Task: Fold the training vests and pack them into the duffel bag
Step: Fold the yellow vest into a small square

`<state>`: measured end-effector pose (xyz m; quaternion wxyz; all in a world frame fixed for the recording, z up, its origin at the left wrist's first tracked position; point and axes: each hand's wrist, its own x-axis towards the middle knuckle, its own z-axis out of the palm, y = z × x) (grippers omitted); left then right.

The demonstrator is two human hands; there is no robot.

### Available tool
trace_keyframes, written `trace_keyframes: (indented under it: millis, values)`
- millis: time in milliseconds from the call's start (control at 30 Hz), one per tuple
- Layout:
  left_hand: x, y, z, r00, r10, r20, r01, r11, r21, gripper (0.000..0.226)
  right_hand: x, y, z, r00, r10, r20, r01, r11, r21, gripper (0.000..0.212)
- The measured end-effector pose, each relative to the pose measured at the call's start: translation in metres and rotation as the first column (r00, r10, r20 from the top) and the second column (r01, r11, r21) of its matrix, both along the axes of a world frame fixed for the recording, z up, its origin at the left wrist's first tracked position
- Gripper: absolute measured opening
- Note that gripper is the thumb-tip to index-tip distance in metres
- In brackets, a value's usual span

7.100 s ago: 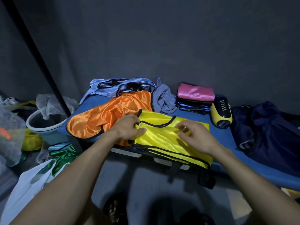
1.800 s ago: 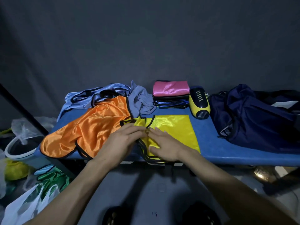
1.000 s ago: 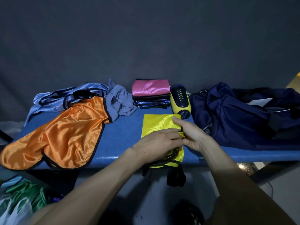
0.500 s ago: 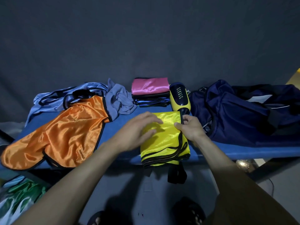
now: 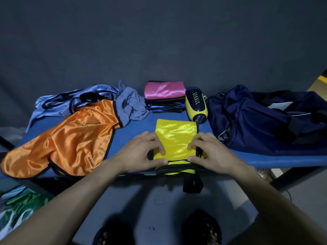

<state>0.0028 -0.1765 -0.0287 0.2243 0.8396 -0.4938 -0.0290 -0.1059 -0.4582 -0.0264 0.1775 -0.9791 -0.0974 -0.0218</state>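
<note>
While both bare forearms reach in from the bottom of the head view, the left hand [image 5: 141,152] and the right hand [image 5: 211,152] hold the two sides of a shiny yellow training vest with black trim [image 5: 175,138], folded into a small rectangle at the near edge of a blue padded bench [image 5: 283,159]. Each hand has its fingers curled over the top of the fold and its thumb at the near edge, pinching the cloth. Left of it an unfolded shiny orange vest with black trim [image 5: 70,138] lies spread across the bench, with a crumpled pale blue vest [image 5: 62,105] and a bunched grey-blue cloth [image 5: 131,105] behind it. Near the back edge stands a stack of folded vests topped by a pink one [image 5: 163,91], and just beside that lies a yellow and dark blue handheld device [image 5: 196,105]. To the right sits a dark navy fabric duffel bag [image 5: 265,121], slumped on the bench. Green shiny cloth [image 5: 23,203] lies on the floor at lower left.
</note>
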Motion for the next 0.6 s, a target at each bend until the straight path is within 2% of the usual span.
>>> trace_keyframes:
  millis: [133,300,367,467,600]
  values:
    - [-0.021,0.005,-0.001,0.999,0.045,-0.013,-0.042,0.988,0.148,0.059,-0.008,-0.013,-0.001,0.994,0.045,-0.100,-0.044,0.999,0.012,0.044]
    - [-0.037,-0.006,-0.009,0.989,0.145,0.014,-0.146,0.982,0.119,0.032,-0.004,-0.007,-0.005,0.995,0.071,-0.063,-0.075,0.995,-0.059,0.030]
    - [-0.043,-0.007,-0.011,0.987,0.147,0.071,-0.155,0.980,0.128,0.039,-0.007,-0.003,-0.006,0.995,0.092,-0.039,-0.094,0.992,-0.080,0.032]
    - [-0.055,-0.012,-0.022,0.966,0.110,0.233,-0.157,0.968,0.193,0.057,-0.013,-0.001,-0.009,0.994,0.112,0.000,-0.111,0.985,-0.134,0.030]
    - [-0.058,-0.021,-0.031,0.943,0.128,0.306,-0.195,0.960,0.199,0.042,-0.019,-0.001,-0.012,0.991,0.133,0.028,-0.126,0.976,-0.178,0.022]
